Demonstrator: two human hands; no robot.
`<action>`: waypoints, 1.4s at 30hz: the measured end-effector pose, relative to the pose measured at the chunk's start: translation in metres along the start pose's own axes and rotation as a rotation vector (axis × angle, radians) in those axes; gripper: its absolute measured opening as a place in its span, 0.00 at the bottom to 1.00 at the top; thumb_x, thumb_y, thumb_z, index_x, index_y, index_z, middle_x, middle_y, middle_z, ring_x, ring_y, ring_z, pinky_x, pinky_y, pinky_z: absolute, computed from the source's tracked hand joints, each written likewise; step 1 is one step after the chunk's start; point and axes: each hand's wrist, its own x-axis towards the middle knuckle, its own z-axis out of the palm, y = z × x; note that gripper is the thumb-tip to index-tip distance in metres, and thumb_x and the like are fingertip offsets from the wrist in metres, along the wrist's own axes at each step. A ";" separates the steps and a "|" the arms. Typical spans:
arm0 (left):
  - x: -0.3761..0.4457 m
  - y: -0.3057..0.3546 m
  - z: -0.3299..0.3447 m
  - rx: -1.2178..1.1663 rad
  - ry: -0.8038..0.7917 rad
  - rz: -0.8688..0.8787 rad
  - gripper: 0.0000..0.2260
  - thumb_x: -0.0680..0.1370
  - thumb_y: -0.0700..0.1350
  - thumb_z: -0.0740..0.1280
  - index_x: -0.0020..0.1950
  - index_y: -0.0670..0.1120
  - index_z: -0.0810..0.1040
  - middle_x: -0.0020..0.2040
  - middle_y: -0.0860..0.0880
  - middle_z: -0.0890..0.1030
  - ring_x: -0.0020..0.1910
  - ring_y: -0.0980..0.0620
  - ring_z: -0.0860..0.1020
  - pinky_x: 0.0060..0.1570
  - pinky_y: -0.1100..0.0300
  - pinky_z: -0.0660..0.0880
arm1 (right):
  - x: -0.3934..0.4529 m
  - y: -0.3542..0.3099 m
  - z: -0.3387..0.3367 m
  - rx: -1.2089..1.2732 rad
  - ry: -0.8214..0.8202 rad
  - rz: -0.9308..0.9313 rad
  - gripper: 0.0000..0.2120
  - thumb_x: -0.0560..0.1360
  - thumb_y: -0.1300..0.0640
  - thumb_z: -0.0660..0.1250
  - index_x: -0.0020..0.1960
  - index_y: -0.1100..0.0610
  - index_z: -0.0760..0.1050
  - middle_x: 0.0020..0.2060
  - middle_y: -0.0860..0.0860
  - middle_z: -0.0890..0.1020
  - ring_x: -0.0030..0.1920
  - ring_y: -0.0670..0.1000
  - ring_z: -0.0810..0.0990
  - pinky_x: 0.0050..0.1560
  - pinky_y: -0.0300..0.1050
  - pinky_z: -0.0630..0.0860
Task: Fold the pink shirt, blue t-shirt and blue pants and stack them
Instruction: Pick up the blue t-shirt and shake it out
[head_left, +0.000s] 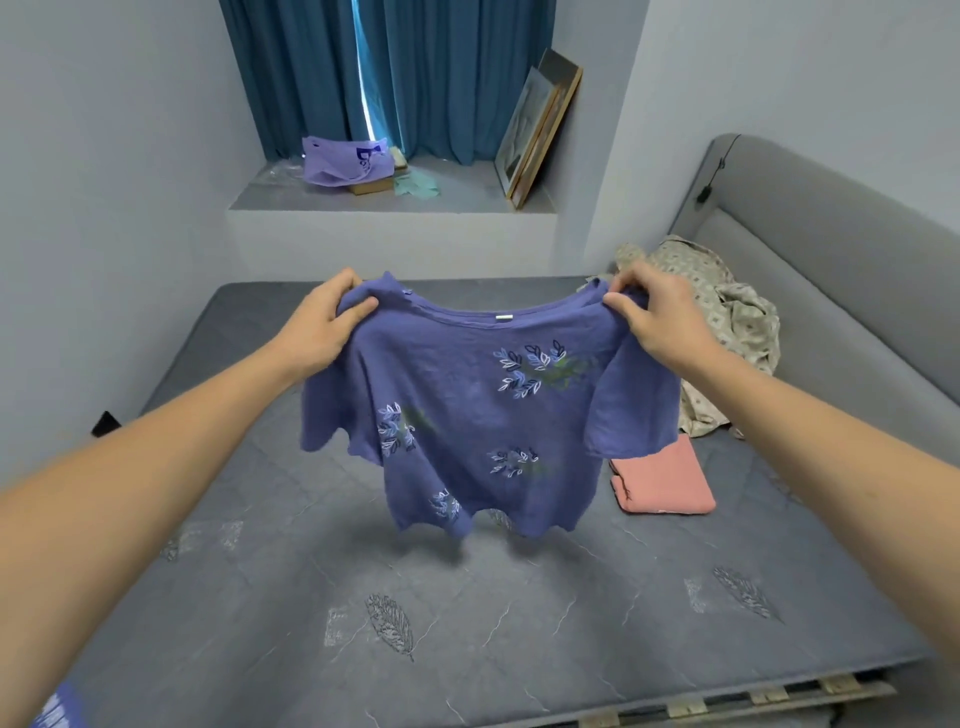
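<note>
T-shirt (467, 405) in both grips, aloft

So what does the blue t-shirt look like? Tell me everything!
The blue t-shirt is purplish-blue, soft-looking woven cloth with short sleeves, a wide neckline with a small white tag, and stitched leaf sprigs. It hangs spread open in the air above the grey mattress, hem wavy, pinched at each shoulder by the left hand and right hand.

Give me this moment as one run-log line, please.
hands: left, right hold blue t-shirt by shoulders | shirt: hanging above mattress | pink shirt: folded
</note>
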 end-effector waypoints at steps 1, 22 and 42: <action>-0.001 0.005 -0.002 0.001 0.015 0.003 0.10 0.84 0.44 0.64 0.44 0.43 0.68 0.38 0.49 0.73 0.37 0.55 0.68 0.41 0.60 0.66 | -0.001 -0.002 -0.003 -0.016 0.006 0.005 0.02 0.79 0.58 0.70 0.48 0.56 0.79 0.43 0.51 0.82 0.46 0.53 0.80 0.49 0.45 0.71; -0.025 0.041 -0.046 0.010 -0.016 -0.005 0.12 0.85 0.49 0.60 0.48 0.41 0.67 0.42 0.40 0.72 0.41 0.52 0.69 0.44 0.53 0.68 | -0.026 -0.049 -0.022 0.201 -0.031 0.237 0.08 0.76 0.68 0.70 0.44 0.56 0.76 0.41 0.53 0.81 0.40 0.45 0.77 0.44 0.41 0.74; -0.158 0.112 -0.030 0.053 -0.129 -0.145 0.19 0.78 0.59 0.64 0.43 0.43 0.77 0.39 0.42 0.76 0.40 0.51 0.70 0.44 0.52 0.66 | -0.138 -0.039 -0.067 0.117 -0.298 -0.040 0.05 0.80 0.64 0.58 0.54 0.63 0.69 0.47 0.54 0.73 0.47 0.50 0.69 0.48 0.40 0.66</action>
